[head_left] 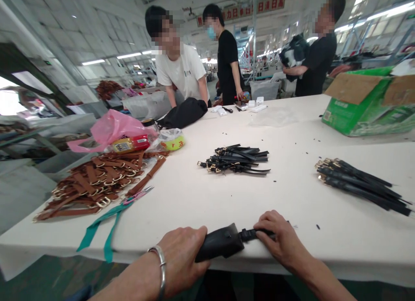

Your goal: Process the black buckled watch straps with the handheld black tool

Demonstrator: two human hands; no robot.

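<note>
My left hand (186, 253), with a silver bangle at the wrist, is closed around a thick black object (222, 241) like a tool body; its exact kind I cannot make out. Its broad end points right, close to a narrow black strap (247, 235). Thumb and fingers of my right hand (280, 236) pinch this strap at the table's front edge. Whether the strap touches the black object I cannot tell. Beyond my hands lies a pile of black buckled straps (238, 159), and a second bundle of black straps (359, 184) lies to the right.
Brown buckled straps (94, 180) heap up at the left of the white table (194, 201), beside pink-handled scissors (138, 196) and a teal ribbon (100, 225). A pink bag (116, 126) sits behind them. A green box (363, 106) stands at right; several people are beyond the table.
</note>
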